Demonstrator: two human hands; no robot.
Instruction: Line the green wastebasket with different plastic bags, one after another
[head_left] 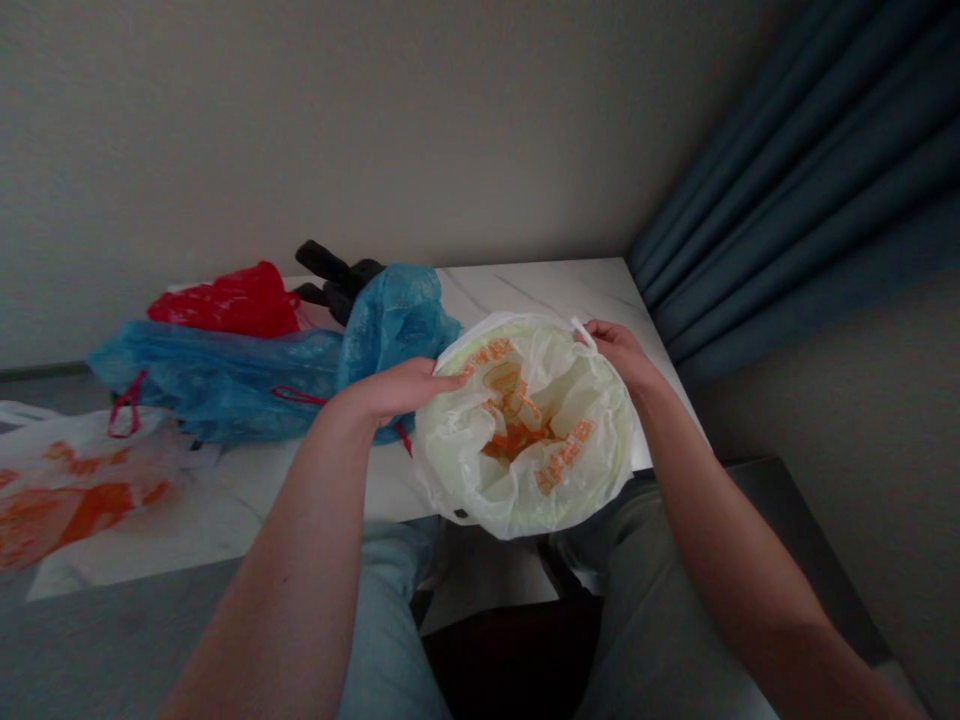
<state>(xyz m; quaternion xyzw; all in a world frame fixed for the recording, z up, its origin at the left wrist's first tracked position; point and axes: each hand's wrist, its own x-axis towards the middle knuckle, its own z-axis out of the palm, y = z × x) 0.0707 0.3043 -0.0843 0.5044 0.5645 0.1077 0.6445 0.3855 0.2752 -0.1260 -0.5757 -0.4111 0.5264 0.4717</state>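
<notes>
A white plastic bag (pixel 577 470) with orange print is spread over a round, pale container that shows only faintly through it. Its mouth faces up toward me, and orange print shows down inside. My left hand (pixel 409 388) grips the left rim, thumb over the edge and the other fingers hidden beneath. At the upper right of the rim, my right hand (pixel 619 350) pinches the bag's edge near a white strip that sticks up. The bag is held over the table's front edge, above my lap.
Left of the bag, blue plastic bags (pixel 247 375) with red ties lie on the white marbled table (pixel 525 285). Behind them are a red plastic bag (pixel 232 302) and a black object (pixel 337 278). A white-and-orange bag (pixel 90 480) lies far left; a blue curtain (pixel 810 190) hangs right.
</notes>
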